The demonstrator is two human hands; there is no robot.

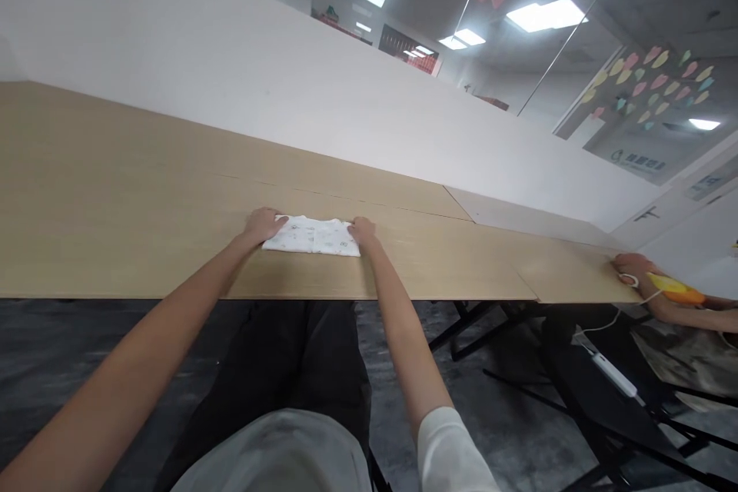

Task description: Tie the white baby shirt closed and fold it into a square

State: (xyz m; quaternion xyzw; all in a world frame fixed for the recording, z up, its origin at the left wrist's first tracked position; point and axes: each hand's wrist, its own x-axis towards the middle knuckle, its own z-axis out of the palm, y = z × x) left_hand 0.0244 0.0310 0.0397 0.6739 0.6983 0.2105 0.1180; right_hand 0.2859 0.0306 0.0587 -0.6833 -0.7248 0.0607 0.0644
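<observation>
A small white shirt (313,236) with scattered little prints lies folded into a flat rectangle on the light wooden table (144,192). Its upper edge dips in a shallow curve like a neckline. At its upper left corner, my left hand (265,224) grips the cloth, the thumb on top and the other fingers partly hidden. My right hand (362,231) holds the upper right corner, its fingertips curled at the edge. Both forearms reach in over the table's front edge, and the shirt rests on the tabletop between the hands.
A white wall (277,84) with glass above runs along the table's back. At the far right sits another person, whose hand (628,265) is at the table's end near a yellow-orange object (676,289). A white power strip (614,377) lies on a black chair (600,400) below.
</observation>
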